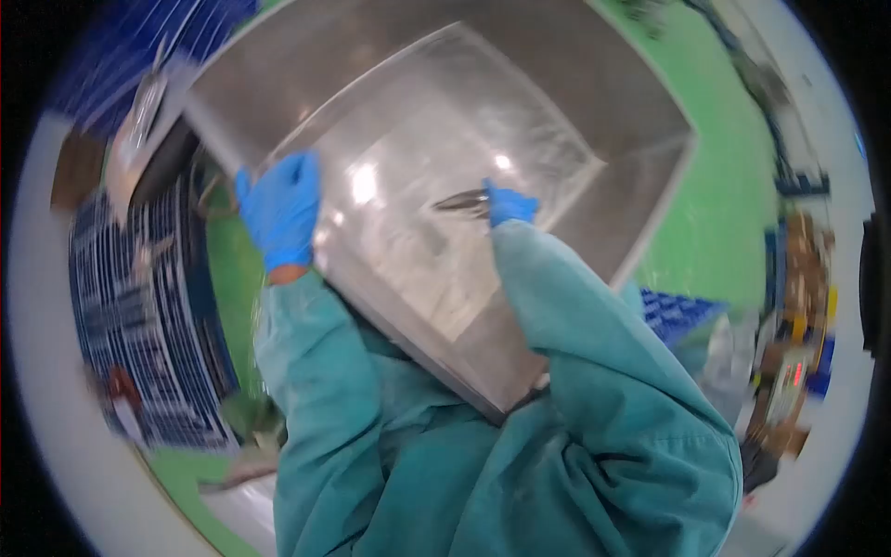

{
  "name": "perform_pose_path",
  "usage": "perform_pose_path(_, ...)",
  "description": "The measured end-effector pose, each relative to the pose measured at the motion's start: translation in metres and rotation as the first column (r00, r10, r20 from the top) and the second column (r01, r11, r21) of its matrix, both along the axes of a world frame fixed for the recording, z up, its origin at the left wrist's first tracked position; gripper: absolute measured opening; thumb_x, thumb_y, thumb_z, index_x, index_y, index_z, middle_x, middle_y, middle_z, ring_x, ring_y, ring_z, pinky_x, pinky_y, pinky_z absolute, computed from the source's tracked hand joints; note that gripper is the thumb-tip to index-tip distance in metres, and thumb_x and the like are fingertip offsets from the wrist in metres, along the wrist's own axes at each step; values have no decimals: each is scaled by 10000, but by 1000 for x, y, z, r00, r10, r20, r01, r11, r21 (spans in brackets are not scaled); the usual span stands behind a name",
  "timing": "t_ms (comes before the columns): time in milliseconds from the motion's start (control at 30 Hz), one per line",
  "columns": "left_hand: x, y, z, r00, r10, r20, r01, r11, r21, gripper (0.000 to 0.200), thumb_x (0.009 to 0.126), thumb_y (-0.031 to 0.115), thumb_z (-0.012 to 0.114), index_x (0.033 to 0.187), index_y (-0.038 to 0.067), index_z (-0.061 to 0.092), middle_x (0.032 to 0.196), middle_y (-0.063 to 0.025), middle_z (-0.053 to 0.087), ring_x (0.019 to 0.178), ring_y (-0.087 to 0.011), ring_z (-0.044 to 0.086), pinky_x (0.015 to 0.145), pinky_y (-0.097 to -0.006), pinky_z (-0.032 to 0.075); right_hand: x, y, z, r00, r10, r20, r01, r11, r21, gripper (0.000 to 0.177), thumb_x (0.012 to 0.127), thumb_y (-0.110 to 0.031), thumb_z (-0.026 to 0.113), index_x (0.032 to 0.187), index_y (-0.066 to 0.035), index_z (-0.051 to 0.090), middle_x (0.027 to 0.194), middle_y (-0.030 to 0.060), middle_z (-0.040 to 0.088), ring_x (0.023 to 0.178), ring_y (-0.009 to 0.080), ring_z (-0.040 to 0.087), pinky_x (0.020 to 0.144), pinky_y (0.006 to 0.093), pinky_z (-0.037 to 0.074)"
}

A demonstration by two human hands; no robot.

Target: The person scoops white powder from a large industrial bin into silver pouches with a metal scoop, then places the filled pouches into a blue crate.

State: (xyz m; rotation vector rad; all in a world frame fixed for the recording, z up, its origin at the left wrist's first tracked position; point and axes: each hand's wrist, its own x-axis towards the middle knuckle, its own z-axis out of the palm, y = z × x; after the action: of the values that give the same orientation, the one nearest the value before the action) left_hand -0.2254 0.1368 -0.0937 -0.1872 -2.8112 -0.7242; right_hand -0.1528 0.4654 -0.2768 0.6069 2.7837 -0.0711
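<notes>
A large square stainless steel bin (640,139) with sloping walls stands in front of me, its floor coated with white powder (436,278). My left hand (281,209), in a blue glove, grips the bin's left rim, its fingers bent over the edge. Reaching down inside the bin, my right hand (510,204), also gloved in blue, is closed around a shiny metal scoop (461,200). The scoop points left, close over the powdery floor. Its handle is hidden in my fist.
Left of the bin is a stack with blue-and-white stripes (153,306). A blue perforated mat or crate (677,314) lies to the right on the green floor (715,213). Cardboard boxes (803,278) and a device with a red display (789,381) line the right side.
</notes>
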Motion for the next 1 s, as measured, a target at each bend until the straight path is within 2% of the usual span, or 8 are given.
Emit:
perform_pose_path(167, -1, 3, 5, 996, 88, 16, -88, 996, -26, 291, 865, 354, 536, 868, 116, 703, 723, -57, 662, 685, -216, 618, 1076, -419, 226, -6, -24, -60, 974, -111, 198, 121, 992, -39, 637, 891, -103, 449, 1420, -384, 231, 1130, 137, 585, 1050, 275, 595, 864, 580, 373)
perform_pose_path(333, 1, 2, 3, 996, 59, -64, -59, 998, -1, 241, 845, 327, 593, 880, 119, 709, 676, -35, 644, 620, -193, 600, 1059, -416, 265, 12, -55, -79, 956, 243, 164, -202, 951, -235, 759, 833, -43, 460, 1441, -382, 155, 1078, 158, 572, 999, 311, 595, 817, 496, 440)
perform_pose_path(400, 1, 2, 1, 996, 44, -83, -44, 999, 9, 232, 842, 323, 603, 884, 122, 711, 661, -29, 637, 613, -192, 597, 1054, -416, 275, 13, -61, -76, 734, 638, 236, -540, 757, -367, 736, 839, -45, 423, 1443, -364, 150, 1060, 162, 570, 975, 322, 593, 800, 460, 468)
perform_pose_path(567, 0, 2, 0, 993, 62, -102, -61, 998, 4, 230, 846, 322, 603, 897, 127, 711, 653, -24, 630, 618, -192, 599, 1055, -407, 273, 58, -46, -69, 655, 713, 250, -556, 679, -478, 687, 860, -38, 374, 1434, -366, 189, 1067, 143, 582, 957, 308, 605, 805, 411, 495)
perform_pose_path(667, -1, 1, 0, 994, 51, -101, -53, 998, -14, 228, 848, 320, 600, 895, 125, 709, 659, -21, 634, 620, -190, 600, 1051, -400, 276, 60, -18, -40, 232, 884, 406, -691, 444, -571, 636, 873, -55, 348, 1398, -406, 266, 1092, 153, 577, 947, 350, 602, 844, 440, 478)
perform_pose_path(767, -1, 0, -4, 991, 19, -135, -14, 999, 40, 223, 848, 317, 598, 882, 127, 709, 661, -19, 637, 619, -187, 601, 1044, -396, 282, 41, 21, -49, 560, 770, 306, -679, 638, -363, 628, 879, -65, 369, 1406, -390, 264, 1086, 162, 579, 963, 357, 595, 860, 457, 460)
perform_pose_path(833, 0, 4, 2, 991, 31, -129, -27, 999, 33, 219, 848, 316, 598, 877, 129, 708, 659, -18, 637, 617, -186, 600, 1042, -397, 283, 15, 34, -40, 906, 374, 199, -322, 913, -250, 620, 882, -80, 404, 1417, -356, 258, 1103, 171, 571, 991, 360, 583, 880, 458, 443)
perform_pose_path(1000, -3, 2, 1, 991, 38, -131, -38, 999, 7, 207, 844, 312, 603, 870, 134, 706, 652, -15, 636, 610, -179, 599, 1036, -398, 286, 17, 66, -56, 872, 333, 358, -308, 943, -127, 676, 854, -53, 441, 1434, -323, 224, 1131, 189, 557, 1017, 372, 570, 895, 448, 434)
